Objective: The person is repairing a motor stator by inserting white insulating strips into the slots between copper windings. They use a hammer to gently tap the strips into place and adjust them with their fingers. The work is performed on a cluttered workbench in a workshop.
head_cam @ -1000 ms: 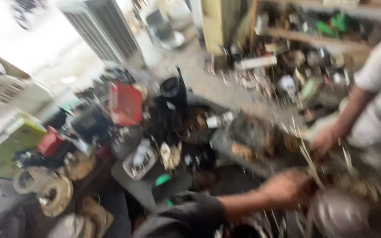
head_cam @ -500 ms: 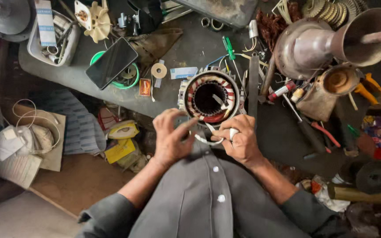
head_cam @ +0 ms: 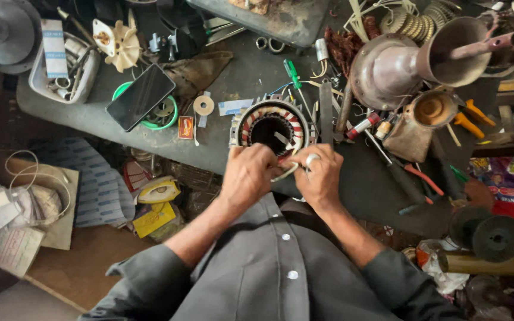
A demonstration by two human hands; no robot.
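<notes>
Both forearms bare below rolled grey sleeves, rising from about 6 o'clock and converging toward the centre. Left hand (head_cam: pixel 250 173) at roughly 11 o'clock of the torso, back turned up, fingers curled under and pinched shut. Right hand (head_cam: pixel 318 175) just beside it toward 1 o'clock, knuckles up, ring on one finger, fingertips pinched likewise. Thumbs nearly touching, wrists bent slightly inward, elbows spread wide.
</notes>
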